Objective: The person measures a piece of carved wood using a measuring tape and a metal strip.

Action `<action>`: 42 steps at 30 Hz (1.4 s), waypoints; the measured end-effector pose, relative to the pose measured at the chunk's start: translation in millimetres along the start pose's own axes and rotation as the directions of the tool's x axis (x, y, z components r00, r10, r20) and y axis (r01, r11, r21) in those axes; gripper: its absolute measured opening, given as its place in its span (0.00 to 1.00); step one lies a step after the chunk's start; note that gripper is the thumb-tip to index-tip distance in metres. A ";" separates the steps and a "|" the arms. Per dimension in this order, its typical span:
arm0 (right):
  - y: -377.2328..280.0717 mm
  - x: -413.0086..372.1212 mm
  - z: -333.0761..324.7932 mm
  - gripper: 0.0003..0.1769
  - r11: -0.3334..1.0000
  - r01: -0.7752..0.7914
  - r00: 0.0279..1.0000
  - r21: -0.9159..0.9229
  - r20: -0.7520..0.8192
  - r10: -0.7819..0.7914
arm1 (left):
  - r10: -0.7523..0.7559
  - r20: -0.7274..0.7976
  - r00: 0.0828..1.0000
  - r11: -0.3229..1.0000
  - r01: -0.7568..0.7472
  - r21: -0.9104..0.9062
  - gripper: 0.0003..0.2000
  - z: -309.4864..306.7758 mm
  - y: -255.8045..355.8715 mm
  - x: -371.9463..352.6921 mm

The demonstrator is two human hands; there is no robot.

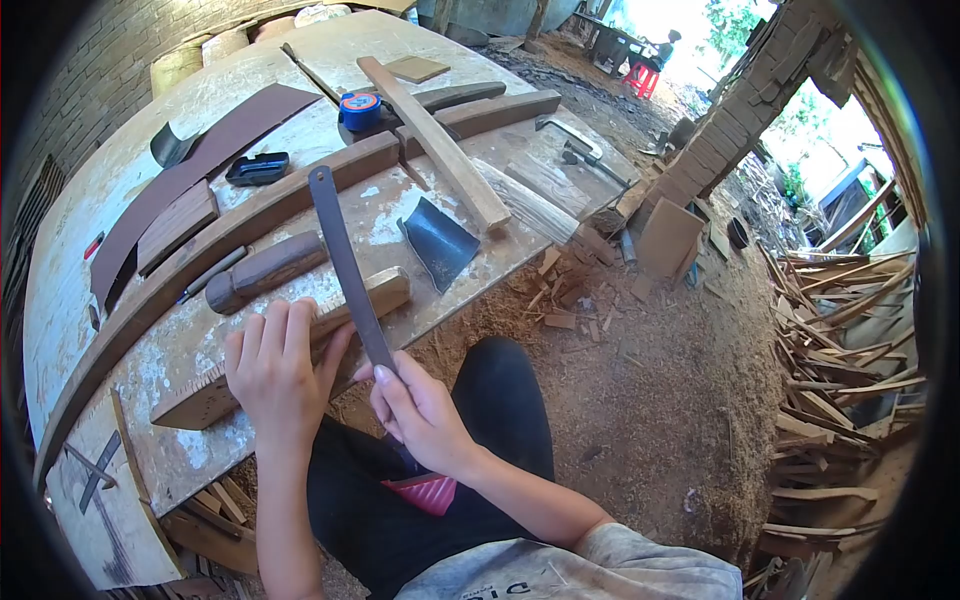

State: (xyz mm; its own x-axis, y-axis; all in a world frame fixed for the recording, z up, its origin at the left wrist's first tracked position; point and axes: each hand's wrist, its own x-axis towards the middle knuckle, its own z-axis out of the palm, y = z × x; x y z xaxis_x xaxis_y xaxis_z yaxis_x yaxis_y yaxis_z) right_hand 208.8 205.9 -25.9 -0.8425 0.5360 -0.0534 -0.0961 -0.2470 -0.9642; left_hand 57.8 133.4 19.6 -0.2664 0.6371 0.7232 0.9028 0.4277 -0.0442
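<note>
My right hand is closed around the lower end of a long flat dark metal blade, which has a small hole near its far end. The blade slants up and away, crossing over a curved wooden piece near the table's front edge. My left hand grips that piece, fingers over its top and thumb on the near side. Fine marks run along the piece's upper edge at the left. Just beyond it lie a rounded dark wooden block and a curled black sheet.
The worktable carries a long curved wooden rail, brown sandpaper, a blue tape measure, a wooden bar and a metal clamp. Wood offcuts pile up at right. A person sits far back.
</note>
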 end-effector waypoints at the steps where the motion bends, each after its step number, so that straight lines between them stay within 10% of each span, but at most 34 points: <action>1: 1.1 -1.2 0.0 0.15 1.000 -0.008 1.000 0.003 -0.003 0.008 | -0.003 0.000 1.000 1.000 0.003 -0.001 0.18 0.1 0.1 -0.1; 42: 12.6 -12.7 -2.7 0.15 0.998 0.009 1.000 -0.064 -0.024 -0.011 | -0.020 0.028 0.999 1.000 0.021 -0.014 0.20 -0.2 -0.1 -2.4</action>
State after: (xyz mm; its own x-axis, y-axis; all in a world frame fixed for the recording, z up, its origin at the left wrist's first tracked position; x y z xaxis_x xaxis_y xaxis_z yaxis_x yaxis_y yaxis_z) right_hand 219.8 198.2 -38.1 -0.8285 0.5578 -0.0493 -0.0697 -0.1900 -0.9793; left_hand 58.4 131.8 18.0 -0.2940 0.6458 0.7046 0.9018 0.4316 -0.0194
